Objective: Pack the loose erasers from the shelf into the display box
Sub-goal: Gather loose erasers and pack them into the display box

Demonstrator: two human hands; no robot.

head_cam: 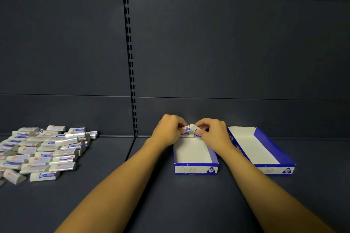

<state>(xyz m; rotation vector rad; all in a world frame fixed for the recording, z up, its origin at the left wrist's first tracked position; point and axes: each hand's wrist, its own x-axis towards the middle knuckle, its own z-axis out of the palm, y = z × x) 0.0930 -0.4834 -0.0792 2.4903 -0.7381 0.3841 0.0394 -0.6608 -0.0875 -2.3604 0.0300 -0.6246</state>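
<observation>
Erasers in white wrappers with blue and red print are seen heaped on the dark shelf at the far left, well apart from the display box; that heap looks large and barely drawn down, so most of the packing is judged to be left. The display box, blue outside and white inside, is set near the middle of the shelf with its printed front wall toward the camera; its floor is seen almost wholly bare. At its far end a few erasers are being set against the back wall; the count cannot be told, since fingers cover them. The left hand is curled with its fingertips pinching those erasers from the left; the right hand is curled likewise and pinches them from the right, the 2 hands nearly touching. A second tray of the same print, perhaps a lid, lies just right of the box and is seen to hold nothing. The first row is thus judged only begun.
</observation>
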